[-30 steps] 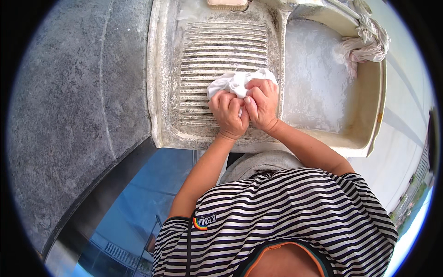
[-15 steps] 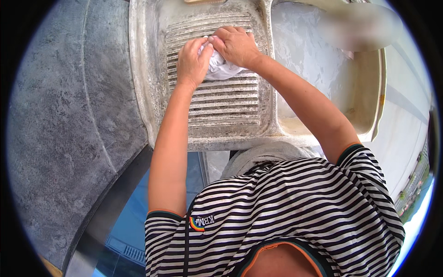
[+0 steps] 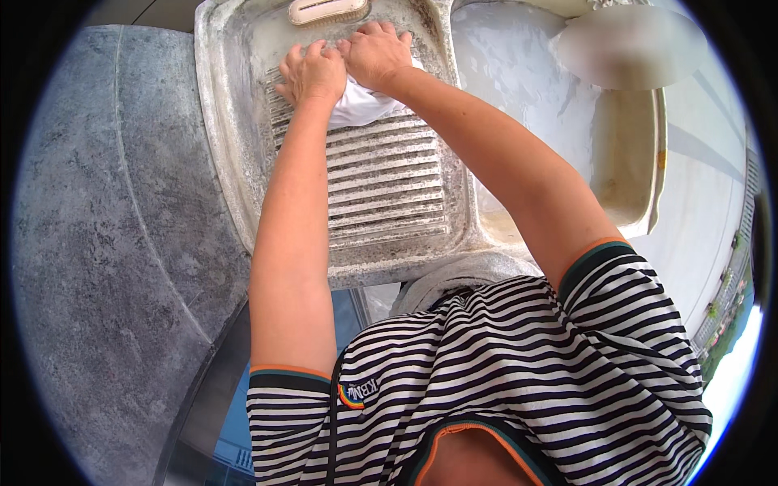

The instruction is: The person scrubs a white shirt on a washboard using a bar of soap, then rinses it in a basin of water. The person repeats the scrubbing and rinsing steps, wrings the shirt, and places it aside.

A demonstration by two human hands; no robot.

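Both my arms reach forward over the ridged washboard of a worn, pale stone sink. A bunched white cloth lies on the upper ridges, partly covered by my hands. My left hand presses on its left side, with fingers bent over it and slightly apart. Close beside it, my right hand bears down on the cloth with its fingers curled. The far part of the cloth is hidden beneath both hands.
A scrub brush with a pale back lies beyond my hands. To the right, past a raised divider, is a basin of cloudy water. A blurred patch covers its far right corner. A dark grey countertop borders the sink's left side.
My hands have pushed the cloth farther up the washboard and a little left. The left fingers have spread from their pinch. The view has shifted, bringing more of the brush into sight.
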